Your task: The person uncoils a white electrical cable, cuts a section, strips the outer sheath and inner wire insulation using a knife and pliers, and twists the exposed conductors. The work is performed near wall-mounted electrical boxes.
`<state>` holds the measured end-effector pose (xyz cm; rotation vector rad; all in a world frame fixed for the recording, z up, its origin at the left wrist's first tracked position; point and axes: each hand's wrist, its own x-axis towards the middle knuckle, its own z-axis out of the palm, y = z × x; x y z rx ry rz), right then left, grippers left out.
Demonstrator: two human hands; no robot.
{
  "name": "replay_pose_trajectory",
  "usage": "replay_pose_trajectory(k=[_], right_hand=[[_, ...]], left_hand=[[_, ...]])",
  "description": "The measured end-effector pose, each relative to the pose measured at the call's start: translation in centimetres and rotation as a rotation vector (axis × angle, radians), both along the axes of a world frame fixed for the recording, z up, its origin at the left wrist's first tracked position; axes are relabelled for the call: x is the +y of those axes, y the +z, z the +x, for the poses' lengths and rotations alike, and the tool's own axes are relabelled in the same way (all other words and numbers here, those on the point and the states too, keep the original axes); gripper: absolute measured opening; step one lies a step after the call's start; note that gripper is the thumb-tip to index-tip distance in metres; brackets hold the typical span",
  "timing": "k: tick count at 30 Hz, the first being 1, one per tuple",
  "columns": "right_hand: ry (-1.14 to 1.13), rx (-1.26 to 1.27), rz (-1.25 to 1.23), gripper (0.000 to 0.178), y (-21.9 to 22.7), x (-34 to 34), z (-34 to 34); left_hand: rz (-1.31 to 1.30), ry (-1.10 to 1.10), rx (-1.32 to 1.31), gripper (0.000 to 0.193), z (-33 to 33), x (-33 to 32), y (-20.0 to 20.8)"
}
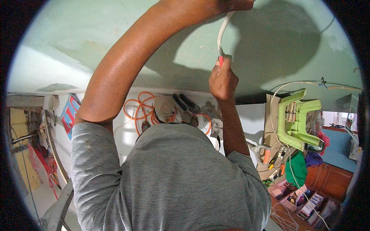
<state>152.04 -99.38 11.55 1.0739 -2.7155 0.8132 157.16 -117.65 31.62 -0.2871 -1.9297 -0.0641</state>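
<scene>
The white cable (222, 32) hangs in front of the green wall (185, 46). Its top goes up to the left hand (239, 4), and its low end meets the grey metal tip of a small red-handled tool (221, 61) in the right hand (224, 82).

The step looks like working on the end of the cable with the tool. To do it well, I think the top of the cable should be kept firm so the low end does not swing. The tip should sit straight on the cable, and the squeeze should be soft and slow, so the wires inside do not get hurt. It also helps to keep finger ends away from the sharp part, if it has one. The big dark shadow (285, 42) on the wall is close by, so turning a bit may give more light.

The right fingers are curled in tight around the tool, with the thumb side up near the metal. There is hardly any gap. The left hand is cut off by the top edge, so I cannot tell how wide its fingers are, or if they grip the cable or just touch it.
</scene>
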Motion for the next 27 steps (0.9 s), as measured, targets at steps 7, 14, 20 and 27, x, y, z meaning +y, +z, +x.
replay_pose_trajectory(k=[7, 14, 20, 27], right_hand=[[0.027, 0.046, -0.027, 0.020, -0.9, 0.5, -0.6], [0.034, 0.087, 0.007, 0.020, -1.8, 1.2, -1.6], [0.120, 0.171, -0.110, 0.019, -2.9, 1.6, -2.5], [0.124, 0.148, -0.088, 0.018, -3.2, 2.3, -3.2]], left_hand=[[-0.015, -0.003, 0.007, 0.030, 0.0, -0.3, -0.1], [-0.019, 0.097, -0.016, 0.029, -0.2, 0.1, -0.3], [0.004, 0.120, -0.046, 0.030, 0.5, 0.2, 0.1], [0.077, 0.072, -0.082, 0.032, 0.3, 0.5, 0.1]])
